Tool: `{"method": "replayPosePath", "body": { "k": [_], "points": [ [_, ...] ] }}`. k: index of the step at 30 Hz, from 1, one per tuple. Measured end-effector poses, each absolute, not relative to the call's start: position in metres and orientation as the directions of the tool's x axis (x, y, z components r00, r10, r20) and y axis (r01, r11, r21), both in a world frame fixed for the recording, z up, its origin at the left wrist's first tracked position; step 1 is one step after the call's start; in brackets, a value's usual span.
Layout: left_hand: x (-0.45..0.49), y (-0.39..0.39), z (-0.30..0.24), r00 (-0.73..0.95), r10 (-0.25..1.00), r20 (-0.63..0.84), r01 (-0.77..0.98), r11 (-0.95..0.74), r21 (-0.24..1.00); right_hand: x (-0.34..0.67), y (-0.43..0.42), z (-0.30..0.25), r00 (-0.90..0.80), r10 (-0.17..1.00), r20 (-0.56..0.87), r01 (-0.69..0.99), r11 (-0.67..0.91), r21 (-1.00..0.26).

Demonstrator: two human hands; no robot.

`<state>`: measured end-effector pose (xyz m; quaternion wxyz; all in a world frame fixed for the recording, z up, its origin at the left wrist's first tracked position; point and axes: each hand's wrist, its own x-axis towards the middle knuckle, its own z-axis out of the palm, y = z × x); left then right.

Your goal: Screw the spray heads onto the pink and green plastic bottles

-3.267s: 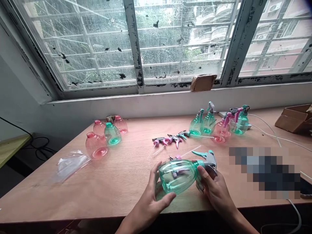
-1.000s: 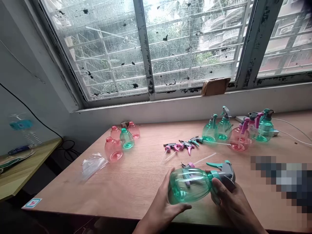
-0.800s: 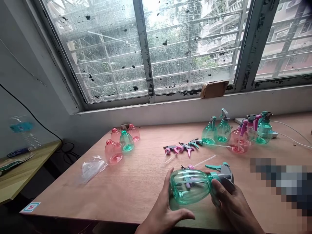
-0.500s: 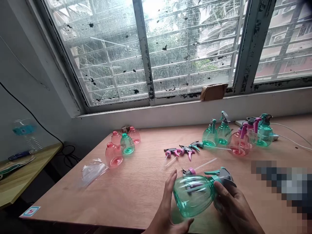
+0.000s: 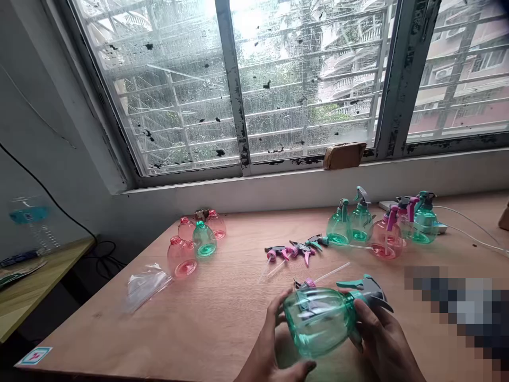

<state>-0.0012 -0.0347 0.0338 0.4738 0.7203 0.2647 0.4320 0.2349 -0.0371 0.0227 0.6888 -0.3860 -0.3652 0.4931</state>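
Note:
A green clear spray bottle (image 5: pixel 320 321) lies tilted on its side in the air above the near part of the table, its base toward the left. My left hand (image 5: pixel 272 339) cups the base, with fingers behind it and the thumb below. At the neck, my right hand (image 5: pixel 382 331) grips the collar of the grey and green spray head (image 5: pixel 369 291) with thumb and fingers. Behind the bottle, partly hidden by it, lies a pink and grey spray head (image 5: pixel 308 283) with its tube on the table.
Several loose spray heads (image 5: pixel 305 250) lie mid-table. Bottles with heads fitted (image 5: pixel 385 236) stand at the back right; headless pink and green bottles (image 5: pixel 182 257) stand at the left by a plastic bag (image 5: pixel 148 285). A white cable (image 5: pixel 469 231) crosses the right.
My left fingers have wrapped further round the base of the bottle. The spray head has turned slightly in my right hand. The view has shifted a little.

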Motion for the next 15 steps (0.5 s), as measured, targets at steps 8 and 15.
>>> {"method": "replayPosePath", "body": {
  "k": [8,15],
  "points": [
    [-0.002,-0.033,0.034,0.451,0.856,0.252,-0.086,-0.24,0.967,0.236,-0.039,0.012,0.275,0.95,0.15,-0.336,0.242,-0.91],
    [0.002,-0.031,0.025,0.43,0.832,0.352,-0.076,-0.355,0.932,0.242,-0.032,0.004,0.176,0.975,0.136,-0.347,0.191,-0.918]
  ]
}}
